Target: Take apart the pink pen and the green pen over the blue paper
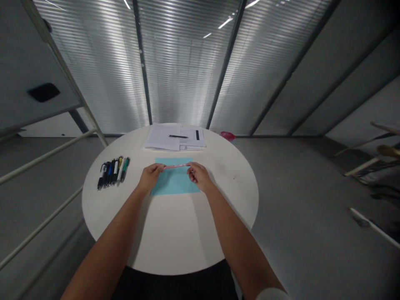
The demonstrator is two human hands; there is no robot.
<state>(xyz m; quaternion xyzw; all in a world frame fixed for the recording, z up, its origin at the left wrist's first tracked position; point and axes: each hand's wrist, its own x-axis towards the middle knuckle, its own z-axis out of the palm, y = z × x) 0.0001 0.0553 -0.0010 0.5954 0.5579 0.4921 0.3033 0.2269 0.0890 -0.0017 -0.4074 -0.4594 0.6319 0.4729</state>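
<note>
Holding slim stick (176, 166) over rectangular blue paper (175, 184)

Head camera looks forward, down over table (170, 233)

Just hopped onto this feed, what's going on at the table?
A person's left hand and right hand grip opposite ends of a thin pinkish item over a blue sheet on the white table. Pens lie to the left; a dark pen rests on papers beyond the sheet.
</note>
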